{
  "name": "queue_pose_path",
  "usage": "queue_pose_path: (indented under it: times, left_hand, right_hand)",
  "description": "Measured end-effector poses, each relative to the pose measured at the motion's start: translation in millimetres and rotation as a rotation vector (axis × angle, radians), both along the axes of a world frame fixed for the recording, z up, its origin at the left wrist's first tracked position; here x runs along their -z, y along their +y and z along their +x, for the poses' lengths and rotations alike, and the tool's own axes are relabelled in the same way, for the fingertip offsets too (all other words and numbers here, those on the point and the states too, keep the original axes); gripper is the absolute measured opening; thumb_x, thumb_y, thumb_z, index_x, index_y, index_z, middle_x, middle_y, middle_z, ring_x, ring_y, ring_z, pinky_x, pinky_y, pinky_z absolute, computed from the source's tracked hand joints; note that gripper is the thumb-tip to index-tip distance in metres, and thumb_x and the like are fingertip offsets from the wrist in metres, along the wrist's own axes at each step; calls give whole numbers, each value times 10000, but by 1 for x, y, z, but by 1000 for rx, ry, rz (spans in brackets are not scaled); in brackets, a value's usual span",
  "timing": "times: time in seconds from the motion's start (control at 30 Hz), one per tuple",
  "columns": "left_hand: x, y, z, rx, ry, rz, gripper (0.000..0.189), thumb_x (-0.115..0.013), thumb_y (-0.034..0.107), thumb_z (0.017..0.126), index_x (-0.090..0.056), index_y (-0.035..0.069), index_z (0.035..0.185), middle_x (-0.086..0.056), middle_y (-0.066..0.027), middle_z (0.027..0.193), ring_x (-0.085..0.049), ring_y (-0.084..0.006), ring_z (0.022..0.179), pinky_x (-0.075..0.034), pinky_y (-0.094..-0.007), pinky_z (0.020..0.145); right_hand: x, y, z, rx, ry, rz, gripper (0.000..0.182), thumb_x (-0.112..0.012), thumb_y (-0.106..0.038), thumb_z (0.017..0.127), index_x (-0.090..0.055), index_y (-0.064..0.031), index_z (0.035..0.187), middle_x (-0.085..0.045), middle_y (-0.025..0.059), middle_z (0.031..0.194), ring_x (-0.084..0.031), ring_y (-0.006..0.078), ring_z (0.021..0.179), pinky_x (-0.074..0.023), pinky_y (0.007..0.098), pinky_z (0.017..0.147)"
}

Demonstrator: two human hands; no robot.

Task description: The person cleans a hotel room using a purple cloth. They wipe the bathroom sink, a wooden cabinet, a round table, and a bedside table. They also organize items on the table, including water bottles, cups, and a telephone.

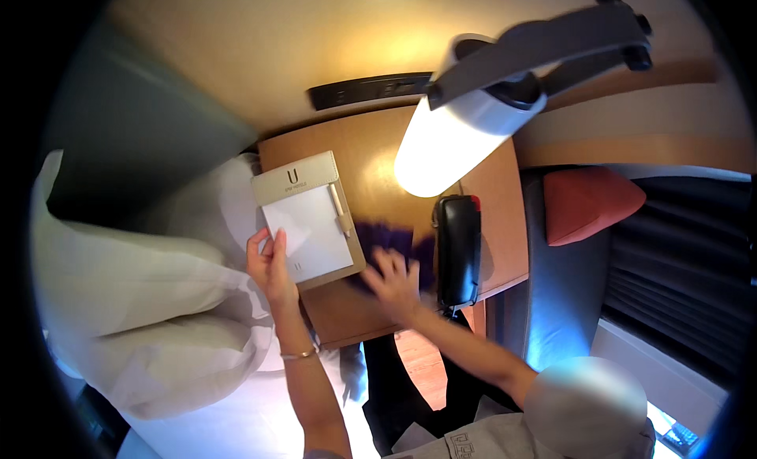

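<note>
My left hand [273, 264] holds a beige notepad holder [295, 174] by its left edge, tilted above the wooden table. A white paper pad [310, 234] lies in the holder, and a light-coloured pen [338, 201] sits in a loop along its right side. The holder's top flap bears a printed logo. My right hand [395, 287], blurred, presses a dark purple cloth [387, 237] against the tabletop [349, 317], fingers spread. Part of the cloth is hidden behind the holder and the hand. Right of the cloth is a glossy black device [460, 246], possibly a telephone.
A lit lamp [449, 145] on a dark arm hangs over the table. Behind the table, a black socket strip [369, 91] runs along the wall. White pillows [136, 281] crowd the left side. A dark padded seat [562, 293] with a red cushion [585, 201] stands at the right.
</note>
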State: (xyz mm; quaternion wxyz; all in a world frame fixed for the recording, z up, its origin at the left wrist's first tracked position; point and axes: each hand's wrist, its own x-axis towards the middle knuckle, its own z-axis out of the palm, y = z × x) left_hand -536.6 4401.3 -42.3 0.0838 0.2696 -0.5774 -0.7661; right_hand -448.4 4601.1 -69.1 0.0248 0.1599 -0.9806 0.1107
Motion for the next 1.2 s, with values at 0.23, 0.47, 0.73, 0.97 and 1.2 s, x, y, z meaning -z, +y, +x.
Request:
queue_pose_path:
  times: [0.23, 0.47, 0.73, 0.97, 1.2]
  left_hand:
    - [-7, 70, -2, 61, -48, -1286, 501, -695, 114, 804, -451, -14, 1222, -511, -160, 1228, -499, -235, 1115, -409, -354, 929]
    - [-42, 263, 117, 440, -49, -862, 993, -818, 317, 647, -258, -46, 1383, -308, -245, 1395, -330, -398, 1274, -282, -477, 1054]
    - [-44, 283, 111, 484, -60, -888, 997, -827, 163, 575, -286, -3, 1395, -342, -224, 1386, -360, -377, 1257, -302, -408, 1052]
    - [-114, 198, 104, 429, -241, 67, 965, -734, 197, 634, -225, 25, 1436, -449, -184, 1287, -495, -287, 1141, -405, -374, 969]
    - [-119, 158, 105, 532, -260, 400, 944, -675, 435, 664, -278, -32, 1383, -487, -192, 1256, -558, -262, 1079, -479, -360, 899]
  right_hand:
    - [-74, 78, 110, 52, -728, -614, 590, -774, -146, 633, -570, -200, 1185, -497, 89, 1182, -480, 278, 1090, -427, 404, 855]
    - [-138, 224, 20, 621, -383, -866, 535, -704, -90, 714, -516, 1, 1207, -540, 144, 1162, -538, 223, 1070, -447, 346, 906]
    - [-67, 276, -177, 435, 88, -407, 530, -718, -204, 733, -537, -129, 1225, -494, 146, 1175, -481, 333, 1104, -422, 425, 933]
    - [-33, 236, 69, 160, -476, -498, 544, -784, -214, 619, -620, -210, 1138, -469, 149, 1223, -460, 346, 1174, -407, 483, 973]
    - [-21, 381, -192, 730, -275, -1532, 347, -553, -163, 891, -528, 3, 1195, -608, 99, 1093, -591, 177, 954, -477, 287, 814]
